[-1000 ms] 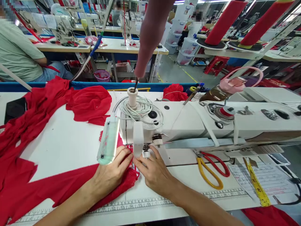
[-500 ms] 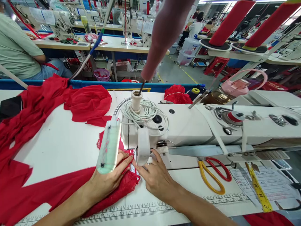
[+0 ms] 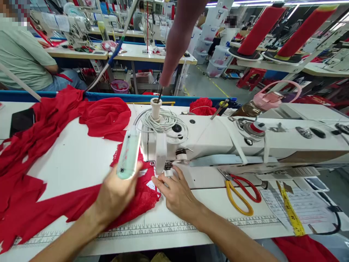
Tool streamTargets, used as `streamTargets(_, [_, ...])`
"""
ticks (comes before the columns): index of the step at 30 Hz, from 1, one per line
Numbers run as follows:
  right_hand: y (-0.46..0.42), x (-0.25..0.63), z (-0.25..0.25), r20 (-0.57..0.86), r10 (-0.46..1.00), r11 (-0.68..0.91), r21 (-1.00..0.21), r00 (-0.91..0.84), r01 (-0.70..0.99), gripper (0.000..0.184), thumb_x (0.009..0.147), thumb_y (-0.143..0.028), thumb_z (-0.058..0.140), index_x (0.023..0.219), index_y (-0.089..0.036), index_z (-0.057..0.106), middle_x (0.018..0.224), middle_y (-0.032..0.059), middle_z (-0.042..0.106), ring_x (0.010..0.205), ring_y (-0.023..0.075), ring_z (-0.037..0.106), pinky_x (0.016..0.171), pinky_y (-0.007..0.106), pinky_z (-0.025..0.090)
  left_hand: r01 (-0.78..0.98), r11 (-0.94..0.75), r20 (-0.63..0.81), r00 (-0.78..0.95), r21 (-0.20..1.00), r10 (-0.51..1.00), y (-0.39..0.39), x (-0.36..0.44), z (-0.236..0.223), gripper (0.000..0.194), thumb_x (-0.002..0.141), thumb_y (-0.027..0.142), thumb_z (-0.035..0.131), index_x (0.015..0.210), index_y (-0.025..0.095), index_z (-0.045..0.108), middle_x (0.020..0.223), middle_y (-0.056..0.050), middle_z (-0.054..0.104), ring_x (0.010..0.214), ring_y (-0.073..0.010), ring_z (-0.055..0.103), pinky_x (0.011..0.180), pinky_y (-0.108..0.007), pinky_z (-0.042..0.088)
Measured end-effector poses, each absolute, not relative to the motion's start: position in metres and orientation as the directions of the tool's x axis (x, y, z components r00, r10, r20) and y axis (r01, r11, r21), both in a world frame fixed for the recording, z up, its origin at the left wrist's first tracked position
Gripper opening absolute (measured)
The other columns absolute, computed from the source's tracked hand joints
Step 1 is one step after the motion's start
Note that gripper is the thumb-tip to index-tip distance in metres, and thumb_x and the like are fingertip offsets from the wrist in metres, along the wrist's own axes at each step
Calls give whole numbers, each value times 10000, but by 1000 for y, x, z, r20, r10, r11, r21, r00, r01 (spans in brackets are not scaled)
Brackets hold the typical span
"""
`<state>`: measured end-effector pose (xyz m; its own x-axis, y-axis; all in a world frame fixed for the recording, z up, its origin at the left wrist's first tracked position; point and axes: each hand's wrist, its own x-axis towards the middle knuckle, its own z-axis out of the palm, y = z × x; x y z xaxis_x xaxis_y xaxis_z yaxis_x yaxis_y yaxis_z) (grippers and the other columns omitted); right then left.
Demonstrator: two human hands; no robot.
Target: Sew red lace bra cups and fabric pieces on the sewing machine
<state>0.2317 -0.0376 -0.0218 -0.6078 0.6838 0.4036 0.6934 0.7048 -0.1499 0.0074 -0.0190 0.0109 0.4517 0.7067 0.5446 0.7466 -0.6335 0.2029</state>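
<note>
On the sewing machine bed, red fabric with a lace edge lies beneath and left of the needle area. A small white printed piece shows on it. My right hand rests at the fabric's right edge, its fingers spread and stretched toward the presser foot. My left hand is over the red fabric, left of the needle. It is smeared by motion, and its fingers are partly hidden behind a pale green translucent plate, so their hold cannot be made out.
Scissors with red and yellow handles lie right of my right hand. Near them are a yellow tape measure and a written sheet. Long red cloth spreads across the left. A pink-lidded bottle stands behind the machine.
My left hand has lifted and drawn back from the needle area, off the printed piece. My right hand stays at the fabric edge, its fingers more spread. The camera view has shifted slightly.
</note>
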Motion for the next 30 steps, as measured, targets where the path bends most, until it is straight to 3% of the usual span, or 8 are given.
streamTargets(4, [-38,232,-22,413,681,711,-178,-604,680,558,774,65,461,1272,-129,619,916,60,655,887,223,529,1157,483,228,703,-700,462,583,123,668,-46,25,-7,202,999,160,505,1148,80,616,979,-124,666,844,-223,606,734,-341,494])
streamTargets(11, [-35,235,-24,389,699,707,-250,-600,661,592,768,62,468,1295,-164,613,936,49,652,892,217,522,1148,487,227,641,-766,387,692,59,609,-35,10,-5,242,1024,241,494,1182,121,633,891,-54,669,798,-198,613,1036,-533,381])
streamTargets(16, [-34,243,-16,452,629,766,-220,-633,604,454,819,0,512,1231,-140,645,990,80,642,924,221,539,1099,473,308,659,-751,404,678,38,614,-33,11,-5,277,991,78,421,1106,118,670,820,-42,653,734,-177,595,1011,-516,400])
streamTargets(22, [-35,241,-14,462,588,791,-156,-665,591,306,887,-50,508,1122,-151,675,1007,92,659,897,212,562,965,413,397,630,-776,448,682,44,578,-29,9,-11,299,965,18,404,1078,122,661,825,-46,672,746,-180,580,977,-505,422])
streamTargets(30, [-32,239,-22,403,668,728,-179,-625,662,418,910,-110,472,1297,-140,624,867,90,619,871,243,532,958,463,393,629,-776,466,676,36,570,-27,10,-11,288,949,-5,423,1088,112,646,790,-37,664,731,-179,578,939,-495,442])
